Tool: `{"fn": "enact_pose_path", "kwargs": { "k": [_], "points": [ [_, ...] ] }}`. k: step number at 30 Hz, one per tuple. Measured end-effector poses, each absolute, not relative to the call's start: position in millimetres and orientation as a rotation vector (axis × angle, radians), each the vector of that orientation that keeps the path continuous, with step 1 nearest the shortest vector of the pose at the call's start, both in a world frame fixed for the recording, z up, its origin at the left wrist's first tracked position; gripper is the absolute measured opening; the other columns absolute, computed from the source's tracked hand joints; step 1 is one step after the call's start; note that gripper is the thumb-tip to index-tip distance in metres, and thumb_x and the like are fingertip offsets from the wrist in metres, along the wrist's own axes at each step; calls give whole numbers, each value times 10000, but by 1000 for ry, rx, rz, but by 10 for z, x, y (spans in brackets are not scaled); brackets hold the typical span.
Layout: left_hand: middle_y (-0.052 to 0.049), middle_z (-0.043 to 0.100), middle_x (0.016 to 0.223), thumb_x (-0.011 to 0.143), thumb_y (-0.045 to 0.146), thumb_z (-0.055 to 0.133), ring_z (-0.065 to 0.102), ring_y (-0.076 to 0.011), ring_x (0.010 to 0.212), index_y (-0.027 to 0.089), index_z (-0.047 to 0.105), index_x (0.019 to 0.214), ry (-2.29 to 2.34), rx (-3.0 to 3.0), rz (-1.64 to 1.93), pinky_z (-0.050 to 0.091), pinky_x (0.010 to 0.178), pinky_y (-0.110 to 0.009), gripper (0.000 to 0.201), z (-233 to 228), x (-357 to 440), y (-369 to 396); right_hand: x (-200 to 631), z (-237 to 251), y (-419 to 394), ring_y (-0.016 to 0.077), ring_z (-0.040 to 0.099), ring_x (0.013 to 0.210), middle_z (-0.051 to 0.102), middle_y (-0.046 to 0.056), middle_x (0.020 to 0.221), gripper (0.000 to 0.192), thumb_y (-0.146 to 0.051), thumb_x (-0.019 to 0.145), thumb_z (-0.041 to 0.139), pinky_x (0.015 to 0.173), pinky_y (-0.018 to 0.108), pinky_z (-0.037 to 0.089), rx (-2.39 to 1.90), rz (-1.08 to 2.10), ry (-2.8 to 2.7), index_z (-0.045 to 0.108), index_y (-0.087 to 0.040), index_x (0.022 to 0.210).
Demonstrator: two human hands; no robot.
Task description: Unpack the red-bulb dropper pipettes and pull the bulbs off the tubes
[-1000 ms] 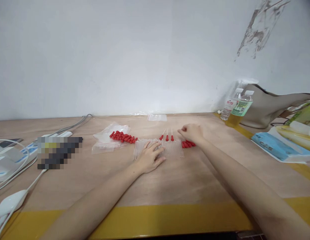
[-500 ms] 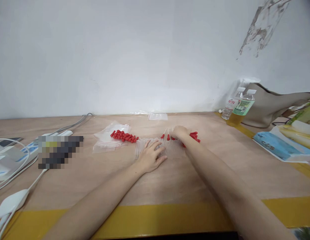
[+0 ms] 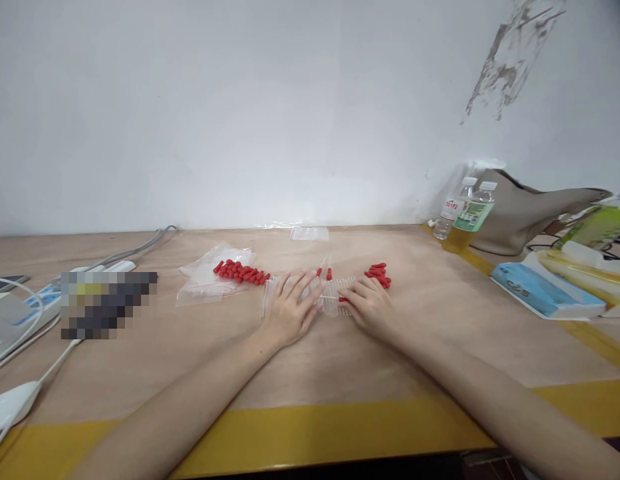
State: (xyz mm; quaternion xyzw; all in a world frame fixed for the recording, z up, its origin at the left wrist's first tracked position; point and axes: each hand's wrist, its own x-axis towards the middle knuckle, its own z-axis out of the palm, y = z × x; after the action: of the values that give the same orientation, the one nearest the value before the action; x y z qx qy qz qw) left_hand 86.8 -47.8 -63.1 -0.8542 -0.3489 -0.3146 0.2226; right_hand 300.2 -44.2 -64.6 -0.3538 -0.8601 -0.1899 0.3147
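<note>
A row of clear thin dropper tubes (image 3: 332, 288) lies side by side on the table. My left hand (image 3: 293, 308) rests flat on the left part of the row, fingers spread. At the right end, my right hand (image 3: 373, 307) has its fingers closed on a dropper (image 3: 343, 299); its red bulb shows at the fingertips and its clear tube seems to point left across the row. Two droppers with red bulbs (image 3: 329, 273) lie just behind the row. Red rubber bulbs form a larger pile (image 3: 240, 271) on the left and a smaller pile (image 3: 379, 273) on the right.
Clear plastic bags (image 3: 200, 287) lie under the left pile, and a small one (image 3: 310, 233) by the wall. Further left are a power strip, cables and a blurred-out dark object (image 3: 110, 307). At right stand two bottles (image 3: 470, 217), a grey bag (image 3: 510, 213) and a blue tissue pack (image 3: 545, 290).
My right hand has come back toward me from behind the row, now with a dropper at its fingertips. Fewer bulbed droppers show behind the row. My left hand stays on the tubes.
</note>
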Motion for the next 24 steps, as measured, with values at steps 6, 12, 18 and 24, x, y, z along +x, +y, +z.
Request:
{"fn": "enact_pose_path", "kwargs": {
  "k": [6, 12, 18, 24],
  "points": [
    [-12, 651, 952, 850, 212, 432, 538, -184, 1012, 229, 592, 969, -821, -2434, -792, 248, 1011, -452, 200, -681, 953, -488, 2858, -746, -538, 176, 446, 757, 578, 63, 797, 172, -239, 835, 458, 688, 319, 319, -872, -512, -2231, 605, -176, 896],
    [-11, 658, 932, 854, 166, 400, 528, -155, 1041, 186, 592, 846, -787, -2511, -767, 205, 1050, -427, 193, -726, 973, -454, 2895, -839, -510, 134, 479, 676, 585, 23, 680, 155, -222, 844, 457, 699, 312, 322, -768, -484, -2244, 603, -171, 845],
    [14, 652, 993, 859, 179, 399, 500, -164, 1096, 191, 586, 825, -804, -2617, -776, 145, 1066, -450, 190, -695, 959, -499, 2928, -829, -503, 129, 468, 620, 591, 31, 653, 151, -192, 838, 469, 580, 274, 348, -639, -497, -2266, 604, -143, 884],
    [33, 666, 954, 863, 192, 400, 504, -175, 1095, 200, 589, 819, -849, -2643, -814, 106, 1060, -473, 194, -679, 929, -522, 2964, -872, -469, 141, 507, 663, 616, 41, 691, 189, -120, 814, 491, 604, 282, 399, -493, -591, -2228, 584, -126, 978]
  ]
}}
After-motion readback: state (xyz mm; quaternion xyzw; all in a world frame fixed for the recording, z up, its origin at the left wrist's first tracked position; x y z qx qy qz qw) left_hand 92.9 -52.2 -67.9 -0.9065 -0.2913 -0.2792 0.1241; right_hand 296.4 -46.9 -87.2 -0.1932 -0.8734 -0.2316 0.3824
